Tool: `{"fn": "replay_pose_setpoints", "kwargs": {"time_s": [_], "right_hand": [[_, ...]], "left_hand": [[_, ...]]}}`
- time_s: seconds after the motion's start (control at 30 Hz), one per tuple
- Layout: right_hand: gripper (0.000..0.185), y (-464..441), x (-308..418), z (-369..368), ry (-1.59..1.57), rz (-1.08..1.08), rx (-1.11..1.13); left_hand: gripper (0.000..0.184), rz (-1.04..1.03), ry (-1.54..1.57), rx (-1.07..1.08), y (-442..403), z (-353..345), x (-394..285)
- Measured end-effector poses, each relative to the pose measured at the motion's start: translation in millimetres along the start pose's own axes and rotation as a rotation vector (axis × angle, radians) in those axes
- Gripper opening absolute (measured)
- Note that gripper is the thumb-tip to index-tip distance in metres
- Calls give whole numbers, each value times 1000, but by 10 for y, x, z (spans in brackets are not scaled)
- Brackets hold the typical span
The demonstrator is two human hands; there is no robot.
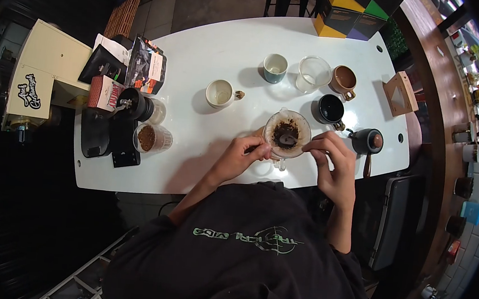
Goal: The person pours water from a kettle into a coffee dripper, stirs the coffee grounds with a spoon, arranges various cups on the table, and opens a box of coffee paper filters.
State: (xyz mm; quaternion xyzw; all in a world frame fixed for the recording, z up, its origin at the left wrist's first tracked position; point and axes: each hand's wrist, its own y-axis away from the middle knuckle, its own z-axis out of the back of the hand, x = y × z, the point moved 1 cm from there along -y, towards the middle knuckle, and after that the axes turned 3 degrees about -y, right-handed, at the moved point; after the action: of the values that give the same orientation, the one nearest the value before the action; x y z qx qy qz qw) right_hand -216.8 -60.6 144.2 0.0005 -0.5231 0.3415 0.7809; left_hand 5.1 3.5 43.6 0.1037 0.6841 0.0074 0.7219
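Pinching the paper filter (303, 134) by its edges, left hand (241, 156) and right hand (335, 159) have wet coffee (285, 132) between them.

black t-shirt (234, 264), apparently green lettering (245, 238)

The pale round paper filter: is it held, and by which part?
The pale round paper filter is apparently held by its rim: the left hand at the near left, the right hand at the right.
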Motion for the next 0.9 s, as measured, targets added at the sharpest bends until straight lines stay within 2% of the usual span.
{"fn": "replay_pose_setpoints", "kwargs": {"time_s": [0.13,0.2,0.3,0.43,0.67,0.73,0.83,0.9], "right_hand": [[9,-11,-123,-110,107,20,25],[9,-14,-94,-132,77,40,-101],[10,-13,-89,-159,149,56,-136],[11,19,-106,-215,162,32,-25],[10,57,-55,-185,79,26,-68],[10,38,-79,-215,260,51,-70],[10,64,-91,-217,190,19,-171],[9,76,-100,-213,124,14,-161]], "left_hand": [[32,10,-11,17,2,-5,32],[31,6,-5,3,-4,-1,17],[32,17,15,18,-3,-4,25],[33,31,11,13,-11,3,20],[34,59,-19,64,-9,51,71],[33,44,6,49,-18,26,65],[34,21,33,28,-9,12,41],[34,7,34,30,-19,5,27]]}}
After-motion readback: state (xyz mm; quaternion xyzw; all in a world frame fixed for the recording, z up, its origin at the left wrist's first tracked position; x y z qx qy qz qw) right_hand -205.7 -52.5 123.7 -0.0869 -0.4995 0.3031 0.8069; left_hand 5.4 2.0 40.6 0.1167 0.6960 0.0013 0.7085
